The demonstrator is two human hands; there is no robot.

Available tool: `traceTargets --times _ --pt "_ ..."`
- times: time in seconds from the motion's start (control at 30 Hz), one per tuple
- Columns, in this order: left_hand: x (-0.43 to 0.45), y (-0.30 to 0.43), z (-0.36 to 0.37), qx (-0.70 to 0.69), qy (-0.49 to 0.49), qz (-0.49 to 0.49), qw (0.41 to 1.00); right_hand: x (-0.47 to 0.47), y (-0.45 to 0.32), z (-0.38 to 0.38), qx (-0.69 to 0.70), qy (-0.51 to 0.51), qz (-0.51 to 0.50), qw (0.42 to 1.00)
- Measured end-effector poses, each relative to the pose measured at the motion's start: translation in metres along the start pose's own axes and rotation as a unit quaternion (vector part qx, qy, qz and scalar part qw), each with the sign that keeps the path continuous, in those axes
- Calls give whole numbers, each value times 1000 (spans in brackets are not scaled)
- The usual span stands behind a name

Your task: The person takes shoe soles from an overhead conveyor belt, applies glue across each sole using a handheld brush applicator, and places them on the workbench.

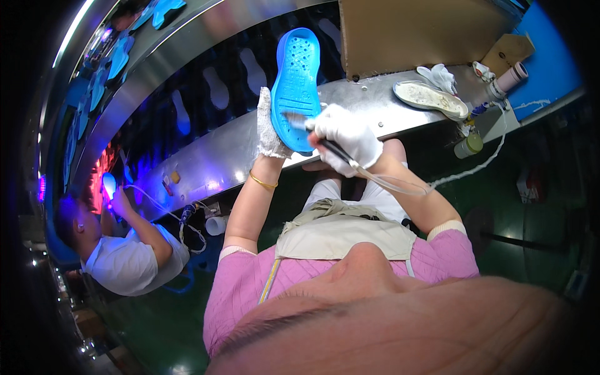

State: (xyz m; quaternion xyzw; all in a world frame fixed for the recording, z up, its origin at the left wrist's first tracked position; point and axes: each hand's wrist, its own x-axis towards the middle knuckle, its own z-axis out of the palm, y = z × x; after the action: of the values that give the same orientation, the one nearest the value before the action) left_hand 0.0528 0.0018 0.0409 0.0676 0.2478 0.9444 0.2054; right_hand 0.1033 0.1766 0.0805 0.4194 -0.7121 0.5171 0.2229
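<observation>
A bright blue shoe sole (296, 84) is held up in front of me, its hollow, patterned inner side facing the camera. My left hand (270, 124), in a whitish knitted glove, grips the sole's left edge and heel end; most of its fingers are hidden behind the sole. In a white glove, my right hand (349, 136) holds a brush (328, 140) with a dark handle, from which a clear tube runs back over my forearm. The bristles lie over the heel part of the sole and look slightly blurred.
Beyond the metal ledge (347, 101), a dark conveyor (192, 79) carries pale insole shapes. A large cardboard box (422, 37) stands at the back right. A whitish sole (429, 99), a crumpled glove (438, 77) and a jar (468, 146) are on the right. A co-worker (131, 248) sits at the left.
</observation>
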Motion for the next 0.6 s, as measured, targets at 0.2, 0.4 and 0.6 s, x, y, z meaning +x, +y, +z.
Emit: traceTargets --times 0.2,0.4,0.6 --pt "0 35 44 101 -102 21 989 -2 -1 -45 222 96 140 960" --pt "75 162 100 38 -245 112 962 8 -4 -41 338 205 152 906" --pt "98 131 134 303 -17 124 945 -14 15 -46 208 151 181 949"
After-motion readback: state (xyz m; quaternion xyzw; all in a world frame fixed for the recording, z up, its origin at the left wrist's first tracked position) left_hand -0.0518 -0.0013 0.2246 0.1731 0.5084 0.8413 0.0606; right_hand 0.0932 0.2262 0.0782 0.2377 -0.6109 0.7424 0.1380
